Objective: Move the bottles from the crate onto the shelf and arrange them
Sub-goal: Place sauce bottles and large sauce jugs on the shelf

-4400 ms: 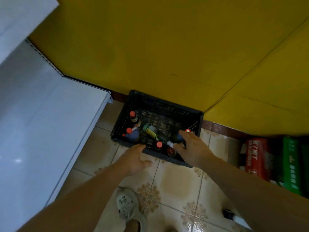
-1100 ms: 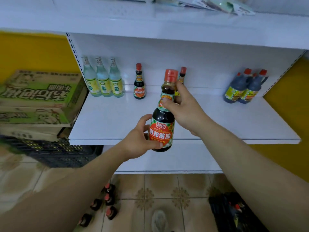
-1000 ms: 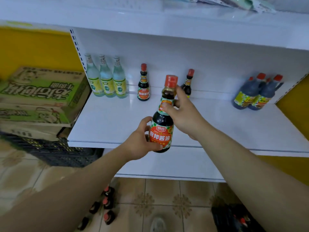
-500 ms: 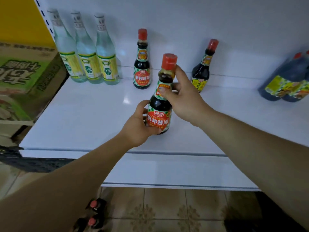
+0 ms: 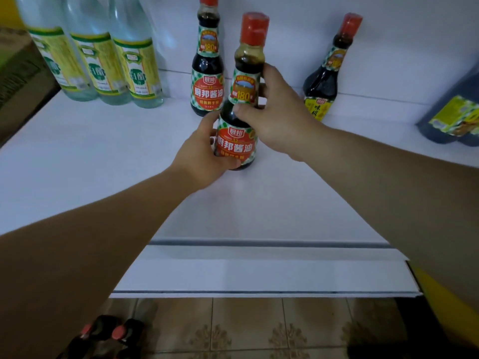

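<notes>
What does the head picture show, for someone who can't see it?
Two hands hold a dark bottle upright at a white shelf, left hand round its body, right hand round its neck. Behind stand a twin bottle, three clear bottles leftward and a small bottle rightward.

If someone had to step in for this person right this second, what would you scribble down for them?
Left hand: grips the lower body of the soy sauce bottle.
Right hand: holds the same bottle at its shoulder and neck.
Bottle: upright over the shelf, just in front of a matching bottle; whether its base touches the board is unclear.
Done: three clear bottles, the matching bottle and a yellow-labelled dark bottle stand at the back of the shelf.
Left: set this one down, line it up, let go. Crate not in view, so how many it holds is unknown.
</notes>
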`<action>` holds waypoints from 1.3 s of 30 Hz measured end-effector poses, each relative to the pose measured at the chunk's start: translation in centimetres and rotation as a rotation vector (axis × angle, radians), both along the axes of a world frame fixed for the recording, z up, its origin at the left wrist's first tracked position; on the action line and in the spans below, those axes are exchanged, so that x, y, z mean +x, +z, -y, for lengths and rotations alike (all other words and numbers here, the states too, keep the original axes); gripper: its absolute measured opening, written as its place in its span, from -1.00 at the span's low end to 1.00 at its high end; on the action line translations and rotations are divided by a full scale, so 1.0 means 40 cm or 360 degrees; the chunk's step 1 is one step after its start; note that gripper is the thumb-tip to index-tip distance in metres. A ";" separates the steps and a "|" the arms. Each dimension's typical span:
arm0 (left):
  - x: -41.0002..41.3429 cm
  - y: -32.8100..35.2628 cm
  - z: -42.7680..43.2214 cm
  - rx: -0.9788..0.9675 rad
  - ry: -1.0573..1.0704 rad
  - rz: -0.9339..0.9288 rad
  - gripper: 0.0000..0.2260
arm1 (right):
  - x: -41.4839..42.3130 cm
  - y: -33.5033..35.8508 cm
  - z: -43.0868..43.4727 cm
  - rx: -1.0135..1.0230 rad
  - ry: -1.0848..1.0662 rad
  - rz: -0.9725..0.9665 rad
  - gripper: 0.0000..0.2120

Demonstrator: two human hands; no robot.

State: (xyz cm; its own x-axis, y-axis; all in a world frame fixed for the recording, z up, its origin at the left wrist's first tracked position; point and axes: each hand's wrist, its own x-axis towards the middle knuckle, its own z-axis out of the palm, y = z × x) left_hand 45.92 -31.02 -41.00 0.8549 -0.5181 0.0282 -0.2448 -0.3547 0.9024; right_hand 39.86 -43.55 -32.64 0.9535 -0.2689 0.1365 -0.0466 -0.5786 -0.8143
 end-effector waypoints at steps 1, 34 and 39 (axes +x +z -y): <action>0.012 -0.003 0.008 0.0032 0.0051 0.0053 -0.17 | 0.008 -0.003 0.007 -0.0045 -0.0010 -0.0022 -0.44; 0.218 -0.036 0.179 0.0373 0.0803 0.0383 -0.01 | 0.304 -0.063 0.180 -0.0106 -0.0158 0.0106 -0.52; 0.222 -0.036 0.175 0.0421 0.0772 0.0351 0.03 | 0.315 -0.066 0.189 -0.0088 -0.0148 0.0095 -0.56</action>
State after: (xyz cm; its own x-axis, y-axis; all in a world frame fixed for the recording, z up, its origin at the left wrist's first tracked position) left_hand 54.80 -38.02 -42.44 0.9843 -0.0833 0.1554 -0.1702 -0.6788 0.7144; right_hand 52.44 -51.12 -35.29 0.9144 -0.3462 0.2096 -0.0543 -0.6181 -0.7842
